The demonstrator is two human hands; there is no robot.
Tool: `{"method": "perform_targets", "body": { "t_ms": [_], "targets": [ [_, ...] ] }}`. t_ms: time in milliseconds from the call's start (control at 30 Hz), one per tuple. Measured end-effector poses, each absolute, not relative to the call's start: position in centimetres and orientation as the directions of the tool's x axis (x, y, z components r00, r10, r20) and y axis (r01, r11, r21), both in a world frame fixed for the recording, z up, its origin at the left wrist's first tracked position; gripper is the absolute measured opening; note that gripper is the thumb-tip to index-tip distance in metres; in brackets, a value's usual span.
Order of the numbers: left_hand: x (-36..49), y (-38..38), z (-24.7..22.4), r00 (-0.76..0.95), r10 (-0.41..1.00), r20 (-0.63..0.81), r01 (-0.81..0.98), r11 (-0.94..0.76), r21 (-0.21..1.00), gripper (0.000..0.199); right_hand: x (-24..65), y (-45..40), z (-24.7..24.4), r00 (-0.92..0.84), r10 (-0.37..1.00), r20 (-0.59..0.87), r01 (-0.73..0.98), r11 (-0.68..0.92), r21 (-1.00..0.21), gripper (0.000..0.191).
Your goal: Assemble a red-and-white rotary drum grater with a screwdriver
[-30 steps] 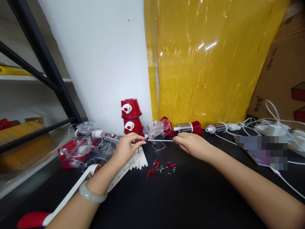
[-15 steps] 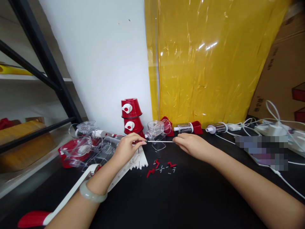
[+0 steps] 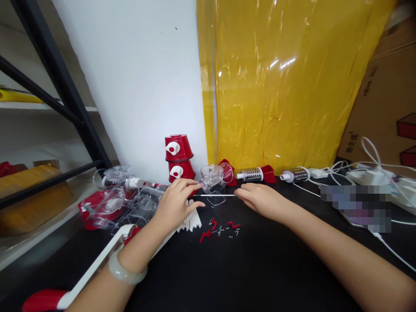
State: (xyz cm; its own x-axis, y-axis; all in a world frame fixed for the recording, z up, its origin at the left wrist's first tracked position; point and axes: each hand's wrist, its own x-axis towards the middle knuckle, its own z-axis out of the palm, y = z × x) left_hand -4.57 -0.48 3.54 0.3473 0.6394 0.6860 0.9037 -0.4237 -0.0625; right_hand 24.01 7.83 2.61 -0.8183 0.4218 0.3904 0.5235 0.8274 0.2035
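In the head view, the right hand at mid-frame pinches one end of a thin rod. The left hand, left of centre, has its grip spread at the other end. Below, red pieces lie on the desk.

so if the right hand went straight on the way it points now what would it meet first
Beyond the thin rod it holds, the right hand would probably meet the clear plastic grater housing first, though depth is unclear.
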Motion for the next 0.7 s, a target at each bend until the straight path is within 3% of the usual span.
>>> {"method": "perform_targets", "body": {
  "t_ms": [100,233,567,700],
  "targets": [
    [-2.5,-1.6,3.2,0.517,0.540,0.664,0.845,-0.445,-0.296,0.031,23.4,7.3,2.6,-0.829,0.420,0.369,0.526,0.810,0.260,0.013],
    [0.0,-2.6,2.2,0.592,0.448,0.670,0.800,-0.428,-0.420,0.020,22.5,6.6,2.0,-0.859,0.366,0.357,0.483,0.808,0.336,0.009],
    [0.3,-2.3,0.9,0.591,0.457,0.665,0.806,-0.368,-0.463,0.021,21.7,5.9,0.8,-0.882,0.246,0.402,0.410,0.822,0.397,0.007],
    [0.4,-2.6,1.4,0.577,0.469,0.668,0.816,-0.352,-0.458,0.020,21.6,5.5,1.1,-0.865,0.236,0.442,0.418,0.826,0.377,0.020]
  ]
}}
